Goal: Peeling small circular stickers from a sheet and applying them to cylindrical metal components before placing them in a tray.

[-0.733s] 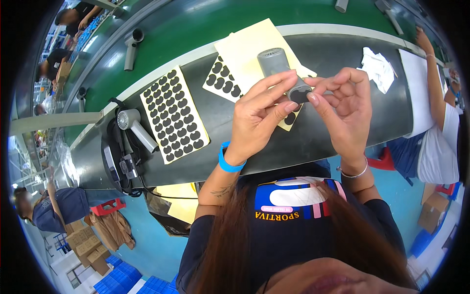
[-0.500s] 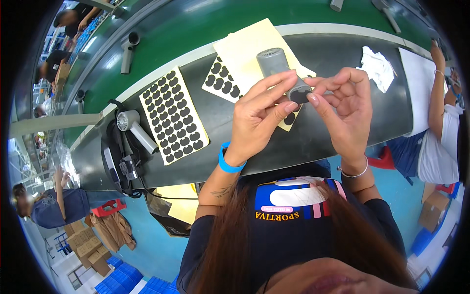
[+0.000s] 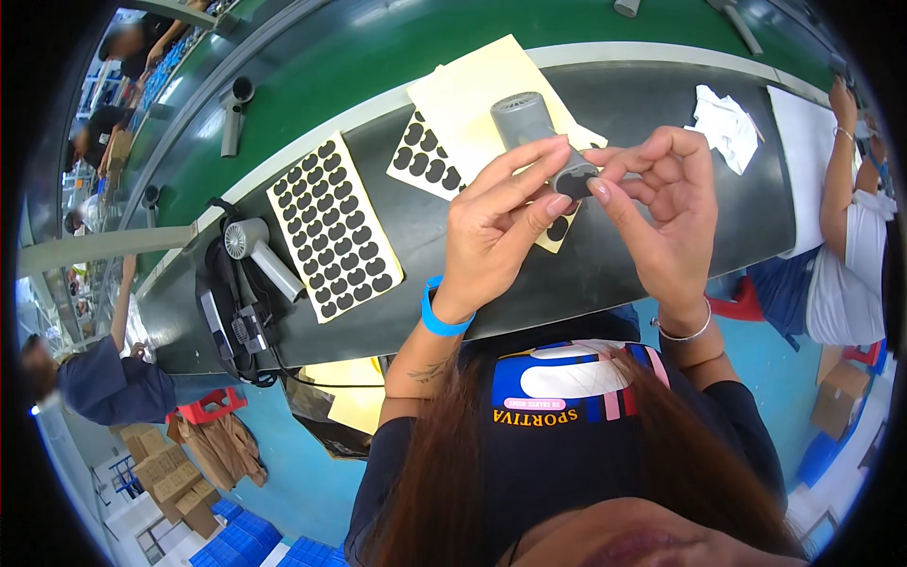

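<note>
Sliding toward nine o'clock, grey hair dryers (image 3: 231, 123) on the green belt (image 3: 378, 57) shift position while our hands barely stir; we judge the close handwork to be at the same point. At twelve o'clock, between our hands, one held dryer (image 3: 521, 120) has its handle gripped by our left hand's (image 3: 496, 227) thumb and fingers. Our right hand (image 3: 666, 208) pinches, thumb to forefinger, at the edge of one black patch (image 3: 573, 182) on the handle's end. Outward, we count one blank yellow sheet (image 3: 482, 85) at eleven, two patch sheets (image 3: 333, 227) toward nine and ten, one white cloth (image 3: 726, 132) at two, one spare dryer (image 3: 265, 257) toward eight, and at least four dryers on the belt.
</note>
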A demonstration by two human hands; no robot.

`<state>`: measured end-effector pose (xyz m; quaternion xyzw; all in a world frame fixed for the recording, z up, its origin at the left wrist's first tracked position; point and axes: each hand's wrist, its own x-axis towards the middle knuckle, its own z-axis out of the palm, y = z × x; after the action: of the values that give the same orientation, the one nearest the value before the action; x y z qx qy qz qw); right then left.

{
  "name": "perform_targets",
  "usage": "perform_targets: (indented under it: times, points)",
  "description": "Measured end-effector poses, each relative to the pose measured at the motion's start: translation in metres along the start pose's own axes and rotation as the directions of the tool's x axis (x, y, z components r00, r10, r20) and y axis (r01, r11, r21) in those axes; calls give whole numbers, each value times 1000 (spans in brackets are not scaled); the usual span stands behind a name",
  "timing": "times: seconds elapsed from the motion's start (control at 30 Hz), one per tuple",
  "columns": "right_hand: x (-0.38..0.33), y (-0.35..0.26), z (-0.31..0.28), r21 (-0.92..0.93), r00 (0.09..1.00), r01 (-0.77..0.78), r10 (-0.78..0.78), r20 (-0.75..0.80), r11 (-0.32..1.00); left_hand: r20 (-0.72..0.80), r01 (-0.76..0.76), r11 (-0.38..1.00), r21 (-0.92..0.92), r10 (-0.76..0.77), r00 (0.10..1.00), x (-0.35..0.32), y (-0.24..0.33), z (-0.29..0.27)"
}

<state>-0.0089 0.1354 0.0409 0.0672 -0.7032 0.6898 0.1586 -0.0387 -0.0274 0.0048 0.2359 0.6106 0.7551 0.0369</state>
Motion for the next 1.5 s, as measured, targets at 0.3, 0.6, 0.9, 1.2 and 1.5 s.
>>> perform_targets:
  times: [0.3,0.6,0.9,1.2,1.5]
  points:
    - [-1,-4,1,-72,1000,-12,14,18,997,-18,5,1000,-29,-6,1000,0,2,4]
    - [-4,-6,-4,-361,995,97,-98,14,928,-18,-8,1000,12,9,1000,1,0,10]
    - [-4,-12,-2,-506,987,140,-158,8,851,-21,-2,1000,4,2,1000,0,1,12]
    - [28,-8,-24,-568,983,-39,132,125,822,-94,10,999,-37,-14,995,-3,7,-1]
    - [49,48,31,-384,760,562,-275,589,733,-138,-148,910,387,216,966,-7,7,-12]
